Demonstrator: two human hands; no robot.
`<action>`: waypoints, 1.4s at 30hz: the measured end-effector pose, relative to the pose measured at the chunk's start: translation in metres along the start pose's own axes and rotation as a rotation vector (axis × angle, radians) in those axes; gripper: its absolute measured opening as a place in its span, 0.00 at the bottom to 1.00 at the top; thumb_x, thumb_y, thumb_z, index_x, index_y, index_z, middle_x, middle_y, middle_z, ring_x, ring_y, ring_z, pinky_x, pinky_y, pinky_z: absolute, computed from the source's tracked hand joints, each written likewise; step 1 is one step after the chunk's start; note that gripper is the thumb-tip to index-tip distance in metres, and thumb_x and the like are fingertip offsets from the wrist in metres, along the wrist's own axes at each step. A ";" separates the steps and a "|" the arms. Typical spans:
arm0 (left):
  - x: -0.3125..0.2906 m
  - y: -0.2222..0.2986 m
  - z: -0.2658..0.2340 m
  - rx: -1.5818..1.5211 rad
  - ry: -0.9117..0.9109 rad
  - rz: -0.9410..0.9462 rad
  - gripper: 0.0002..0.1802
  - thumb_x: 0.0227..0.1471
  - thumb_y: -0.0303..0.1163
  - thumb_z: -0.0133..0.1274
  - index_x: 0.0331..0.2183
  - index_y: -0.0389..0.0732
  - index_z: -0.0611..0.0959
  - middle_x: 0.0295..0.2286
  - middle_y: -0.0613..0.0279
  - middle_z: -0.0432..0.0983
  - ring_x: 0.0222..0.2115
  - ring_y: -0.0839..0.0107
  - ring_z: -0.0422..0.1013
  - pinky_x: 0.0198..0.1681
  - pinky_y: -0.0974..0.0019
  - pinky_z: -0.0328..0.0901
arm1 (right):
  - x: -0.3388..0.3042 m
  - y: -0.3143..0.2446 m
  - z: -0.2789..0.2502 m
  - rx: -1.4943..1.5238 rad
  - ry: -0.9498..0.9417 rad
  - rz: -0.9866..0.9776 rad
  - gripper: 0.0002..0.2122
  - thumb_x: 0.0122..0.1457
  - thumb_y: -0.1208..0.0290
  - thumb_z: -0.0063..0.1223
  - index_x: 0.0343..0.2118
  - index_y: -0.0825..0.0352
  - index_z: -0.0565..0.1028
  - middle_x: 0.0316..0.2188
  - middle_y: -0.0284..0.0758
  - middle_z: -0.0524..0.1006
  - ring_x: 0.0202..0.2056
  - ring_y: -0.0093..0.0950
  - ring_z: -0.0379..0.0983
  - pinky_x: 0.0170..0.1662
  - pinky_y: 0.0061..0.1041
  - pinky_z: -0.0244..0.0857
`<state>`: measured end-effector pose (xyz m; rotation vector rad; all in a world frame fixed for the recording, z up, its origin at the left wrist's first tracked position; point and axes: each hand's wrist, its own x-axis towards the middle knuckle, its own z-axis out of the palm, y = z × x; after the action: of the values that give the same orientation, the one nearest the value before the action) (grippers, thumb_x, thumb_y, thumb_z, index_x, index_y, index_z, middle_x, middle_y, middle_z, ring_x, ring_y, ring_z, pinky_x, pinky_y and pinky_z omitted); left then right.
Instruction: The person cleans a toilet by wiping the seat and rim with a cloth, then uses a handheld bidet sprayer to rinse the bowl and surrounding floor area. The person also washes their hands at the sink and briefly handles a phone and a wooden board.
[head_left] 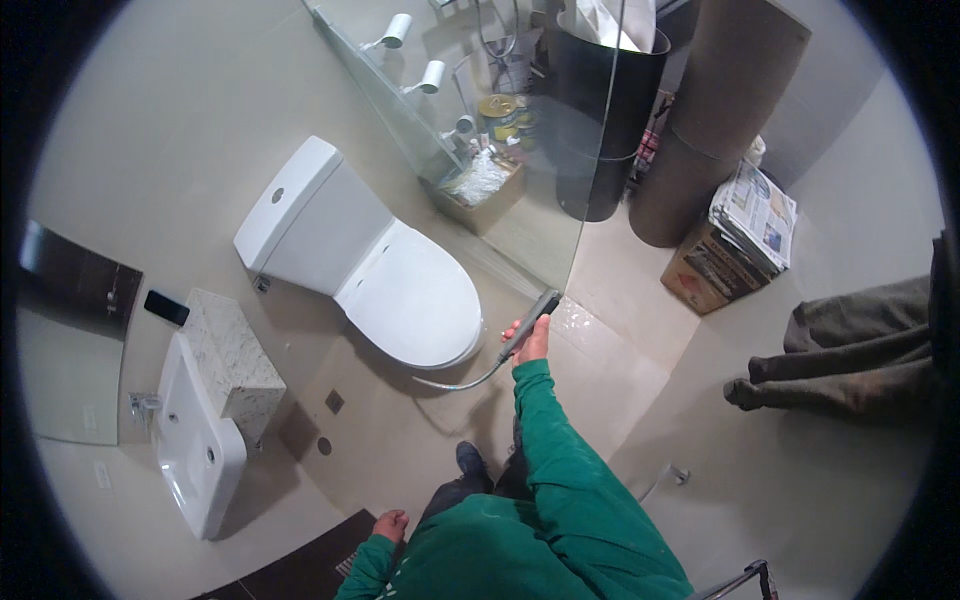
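Note:
My right hand (530, 338) is closed round a long, dark grey hand sprayer (532, 318) with a blackish end that points up and right toward the lower corner of the glass panel. From its lower end a thin, light-coloured hose (465, 385) curves left beneath the front of the toilet (415, 295), whose lid is down. Whitish wet-looking spots show on the tiles just beyond the sprayer's end. Low in the picture, my left hand (391, 525) hangs beside my body, its fingers curled and nothing visible in them.
A washbasin (200, 440) and marble block (232, 350) stand left, a phone (167, 308) beside them. A glass panel (575, 190) rises ahead; near it are a carton (480, 195) and black bin (610, 110). A newspaper-filled box (725, 262) and hanging dark cloth (850, 345) are right.

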<state>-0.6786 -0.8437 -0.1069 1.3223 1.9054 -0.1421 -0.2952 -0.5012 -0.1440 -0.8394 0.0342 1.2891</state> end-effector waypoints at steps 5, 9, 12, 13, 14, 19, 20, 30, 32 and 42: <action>-0.016 0.006 0.010 -0.054 -0.051 -0.099 0.23 0.49 0.44 0.46 0.40 0.37 0.76 0.36 0.48 0.73 0.40 0.54 0.68 0.45 0.59 0.62 | 0.008 -0.001 0.013 -0.010 -0.056 0.010 0.26 0.53 0.39 0.36 0.34 0.63 0.63 0.21 0.32 0.67 0.20 0.26 0.66 0.25 0.30 0.64; -0.024 -0.001 0.022 -0.030 -0.062 -0.091 0.23 0.49 0.44 0.45 0.40 0.36 0.76 0.37 0.46 0.73 0.40 0.53 0.68 0.46 0.58 0.61 | 0.005 -0.001 0.021 -0.035 -0.088 0.049 0.26 0.53 0.39 0.36 0.35 0.64 0.63 0.22 0.32 0.68 0.20 0.26 0.66 0.26 0.30 0.64; -0.030 -0.010 0.032 -0.056 -0.029 -0.086 0.22 0.48 0.43 0.45 0.39 0.35 0.77 0.36 0.46 0.73 0.40 0.53 0.68 0.46 0.58 0.61 | 0.000 -0.002 0.031 -0.031 -0.133 0.048 0.26 0.53 0.40 0.36 0.35 0.64 0.63 0.22 0.32 0.67 0.21 0.26 0.66 0.27 0.30 0.63; -0.031 -0.013 0.036 -0.073 -0.010 -0.075 0.22 0.48 0.43 0.45 0.38 0.35 0.77 0.36 0.46 0.73 0.40 0.53 0.68 0.46 0.58 0.61 | -0.001 -0.002 0.036 -0.010 -0.155 0.047 0.26 0.53 0.40 0.36 0.35 0.64 0.63 0.22 0.32 0.67 0.21 0.26 0.66 0.27 0.30 0.63; -0.031 -0.017 0.039 -0.096 0.004 -0.066 0.22 0.48 0.43 0.45 0.38 0.35 0.77 0.35 0.45 0.73 0.40 0.53 0.68 0.46 0.58 0.61 | -0.002 -0.002 0.042 0.005 -0.121 0.044 0.26 0.53 0.40 0.36 0.35 0.64 0.63 0.22 0.32 0.67 0.21 0.26 0.66 0.27 0.30 0.63; -0.034 -0.039 0.051 -0.181 0.037 -0.050 0.21 0.48 0.42 0.45 0.37 0.35 0.77 0.36 0.45 0.73 0.39 0.53 0.69 0.46 0.58 0.61 | -0.014 0.003 0.068 -0.031 -0.247 0.015 0.26 0.53 0.39 0.36 0.35 0.64 0.63 0.22 0.32 0.67 0.22 0.26 0.66 0.28 0.29 0.63; -0.034 -0.044 0.054 -0.207 0.036 -0.049 0.20 0.48 0.41 0.45 0.37 0.36 0.77 0.36 0.45 0.73 0.39 0.53 0.69 0.46 0.57 0.61 | -0.019 0.005 0.070 -0.023 -0.302 -0.019 0.26 0.53 0.39 0.36 0.35 0.64 0.63 0.22 0.32 0.67 0.22 0.26 0.66 0.28 0.29 0.63; -0.055 -0.140 0.079 -0.293 0.005 -0.201 0.21 0.46 0.44 0.47 0.38 0.39 0.77 0.36 0.50 0.73 0.39 0.56 0.68 0.45 0.59 0.61 | -0.095 0.064 0.070 -0.128 -0.259 0.105 0.22 0.57 0.44 0.33 0.35 0.62 0.63 0.20 0.31 0.67 0.17 0.25 0.65 0.21 0.25 0.63; -0.060 -0.159 0.081 -0.268 0.033 -0.197 0.21 0.47 0.45 0.46 0.36 0.39 0.78 0.35 0.50 0.73 0.38 0.55 0.69 0.44 0.58 0.62 | -0.108 0.077 0.078 -0.169 -0.298 0.050 0.20 0.58 0.46 0.33 0.34 0.62 0.62 0.19 0.31 0.67 0.16 0.23 0.65 0.20 0.23 0.63; -0.084 -0.212 0.101 -0.296 0.014 -0.196 0.19 0.46 0.43 0.43 0.26 0.37 0.78 0.26 0.46 0.73 0.30 0.50 0.70 0.36 0.54 0.64 | -0.172 0.130 0.116 -0.521 -0.453 0.024 0.19 0.59 0.47 0.31 0.32 0.61 0.62 0.20 0.32 0.67 0.17 0.24 0.66 0.20 0.23 0.63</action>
<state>-0.7884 -1.0512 -0.1904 0.9421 1.9772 0.0504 -0.5097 -0.5732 -0.0504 -0.9627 -0.6776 1.5108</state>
